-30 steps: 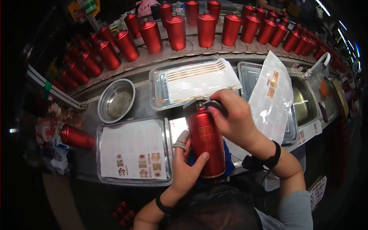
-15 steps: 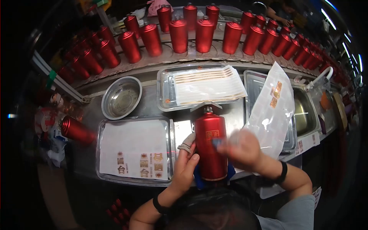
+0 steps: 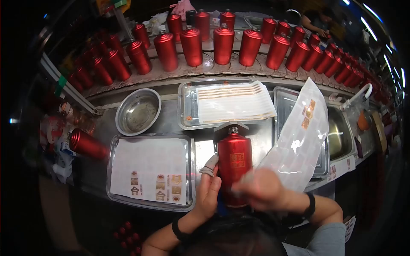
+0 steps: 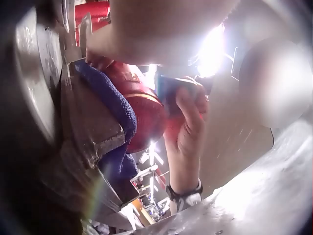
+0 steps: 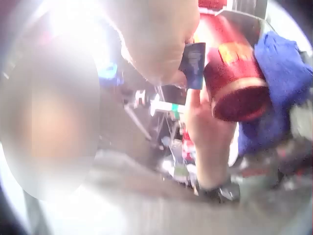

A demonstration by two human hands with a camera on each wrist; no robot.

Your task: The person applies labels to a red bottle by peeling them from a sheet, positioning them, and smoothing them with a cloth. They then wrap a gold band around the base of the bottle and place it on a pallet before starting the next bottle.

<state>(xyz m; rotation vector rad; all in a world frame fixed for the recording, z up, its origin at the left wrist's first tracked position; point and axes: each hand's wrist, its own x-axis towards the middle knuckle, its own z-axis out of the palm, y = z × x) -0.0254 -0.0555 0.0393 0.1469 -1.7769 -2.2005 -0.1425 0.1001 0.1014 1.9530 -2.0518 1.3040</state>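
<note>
A red bottle [image 3: 234,160] with gold characters lies on its back over a blue cloth [image 5: 276,68], its neck toward a metal rest. Along the bottle's left side the left hand [image 3: 208,192] touches it, fingers fairly straight, one fingertip wrapped in grey. The right hand [image 3: 265,190], blurred in the head view, is over the lower part of the bottle. In the right wrist view it pinches a dark flat piece [image 5: 194,66] close to the bottle [image 5: 234,73]. Whether that piece touches the bottle cannot be told.
A steel bowl [image 3: 139,112], a tray [image 3: 191,170] of gold stickers and another tray [image 3: 183,104] with striped sheets surround the bottle. A plastic sticker sheet [image 3: 294,141] lies right, beside a sink [image 3: 339,138]. Red bottles [image 3: 223,45] line the back; another [image 3: 87,144] lies left.
The right hand has moved from the bottle's neck down to its lower part. The left hand has stayed at the left side. The head view has shifted slightly.
</note>
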